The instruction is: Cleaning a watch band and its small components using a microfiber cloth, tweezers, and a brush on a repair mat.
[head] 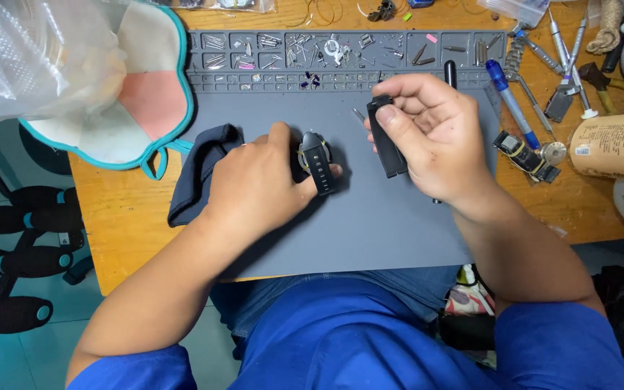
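My left hand (258, 184) grips a black wristwatch (317, 162) with one strap still on it, holding it just above the grey work mat (370, 224). My right hand (433, 137) pinches a loose black strap piece (385, 137) upright between thumb and fingers, a little to the right of the watch. A thin metal pin (359, 114) lies on the mat between the two hands. A dark blue cloth (200, 170) lies on the mat under my left wrist.
The mat's far edge has small compartments (341, 50) with several pins and tiny parts. Screwdrivers, a blue pen (511, 101), another watch body (525, 155) and a cardboard can (612, 144) lie at right. A plastic bag (37, 58) and a teal-rimmed cloth item (149, 94) sit at left.
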